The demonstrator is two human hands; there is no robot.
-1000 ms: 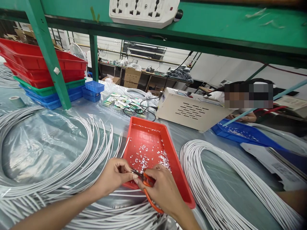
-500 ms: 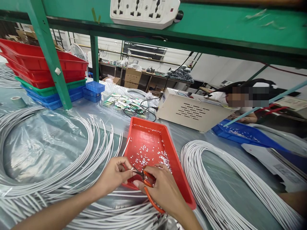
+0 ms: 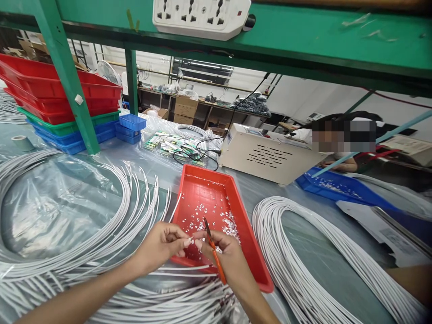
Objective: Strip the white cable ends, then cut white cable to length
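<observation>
Over the near end of a red tray (image 3: 202, 184) with small white scraps in it, my left hand (image 3: 164, 246) pinches the end of a white cable (image 3: 191, 240). My right hand (image 3: 227, 254) meets it there, thumb and forefinger at the cable's tip. Orange-handled cutters (image 3: 220, 267) lie across that same hand, their dark tips pointing up and away from the cable. Loose cable ends (image 3: 157, 193) fan out from a coil of white cables (image 3: 114, 216) on the left. More white cables (image 3: 162, 306) lie in front of the tray.
Another cable coil (image 3: 286, 225) lies right of the tray. Behind stands a beige vented box (image 3: 266, 155), with a person and a blue tray (image 3: 332, 186) to its right. Stacked bins (image 3: 60, 105) stand left by a green post (image 3: 67, 76). A power strip (image 3: 202, 18) hangs overhead.
The cutters' jaws have left the cable end and swung upward in my right hand. My right fingertips now touch the tip, while my left hand stays nearly in place.
</observation>
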